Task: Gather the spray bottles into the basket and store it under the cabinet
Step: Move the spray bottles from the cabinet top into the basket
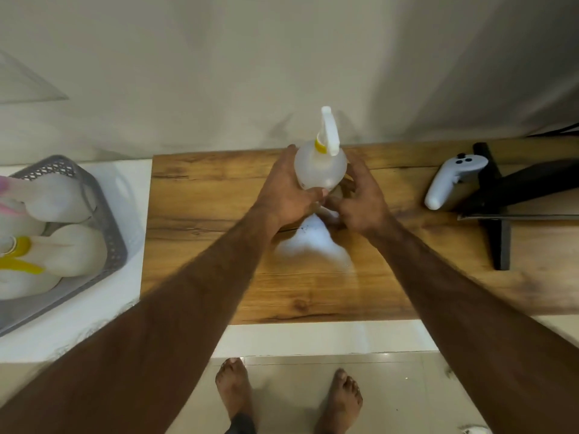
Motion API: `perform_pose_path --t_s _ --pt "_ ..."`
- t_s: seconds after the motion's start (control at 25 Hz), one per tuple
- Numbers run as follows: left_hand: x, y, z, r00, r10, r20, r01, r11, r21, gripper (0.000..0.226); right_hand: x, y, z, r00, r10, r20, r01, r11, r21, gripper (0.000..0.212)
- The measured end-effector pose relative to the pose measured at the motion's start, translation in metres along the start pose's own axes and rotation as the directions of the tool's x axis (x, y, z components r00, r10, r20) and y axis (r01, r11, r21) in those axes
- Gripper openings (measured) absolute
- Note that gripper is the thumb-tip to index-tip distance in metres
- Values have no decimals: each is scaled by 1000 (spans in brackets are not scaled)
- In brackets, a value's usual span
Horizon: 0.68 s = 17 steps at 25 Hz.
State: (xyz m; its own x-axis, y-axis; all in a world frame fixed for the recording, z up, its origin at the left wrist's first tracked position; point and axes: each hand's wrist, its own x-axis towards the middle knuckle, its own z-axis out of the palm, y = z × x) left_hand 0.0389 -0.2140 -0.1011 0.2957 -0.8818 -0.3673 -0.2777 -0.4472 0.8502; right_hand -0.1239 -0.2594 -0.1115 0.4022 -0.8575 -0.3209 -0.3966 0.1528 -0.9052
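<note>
A translucent spray bottle point(320, 166) with a white trigger head and yellow collar stands upright above the wooden table point(219, 261), near the wall. My left hand point(286, 191) wraps its left side and base. My right hand point(360, 198) touches its right side with fingers curled at the base. A grey perforated basket point(109, 227) sits at the far left on a white surface, holding several translucent bottles point(62, 198), one with yellow parts, one with pink.
A white game controller point(451, 180) lies at the table's right, against a black stand point(498, 214) with a metal bar. A bright light patch shows on the wood under my hands. Below are tiled floor and my bare feet point(235, 393).
</note>
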Motion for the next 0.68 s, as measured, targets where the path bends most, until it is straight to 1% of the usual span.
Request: perform_pose_path --t_s 0.08,0.2,0.32,0.4,0.48,0.56,0.68 --pt "0 -2 3 999 -31 7 32 998 -49 79 1 -1 2 999 -36 -1 36 999 17 88" --pt "-1 -6 4 998 -58 2 58 995 -86 79 -3 -2 4 999 -27 -40 29 999 40 88" --pt "-9 -12 4 998 -66 2 65 990 -123 75 -12 -4 8 996 -34 -80 31 999 -42 84" --pt "-20 -17 3 996 -91 -15 88 987 -131 77 -20 -7 16 993 -49 -105 35 991 -127 75" --pt "-29 -22 0 995 -99 -26 94 985 -143 78 -29 -5 26 988 -70 -140 43 981 -188 74" --pt "-39 -26 -6 995 -100 -8 98 983 -158 75 -40 -1 38 982 -98 -164 61 975 -215 72" --pt "-63 -34 -23 996 -93 -4 92 989 -119 76 -58 5 57 977 -137 -166 90 961 -263 67"
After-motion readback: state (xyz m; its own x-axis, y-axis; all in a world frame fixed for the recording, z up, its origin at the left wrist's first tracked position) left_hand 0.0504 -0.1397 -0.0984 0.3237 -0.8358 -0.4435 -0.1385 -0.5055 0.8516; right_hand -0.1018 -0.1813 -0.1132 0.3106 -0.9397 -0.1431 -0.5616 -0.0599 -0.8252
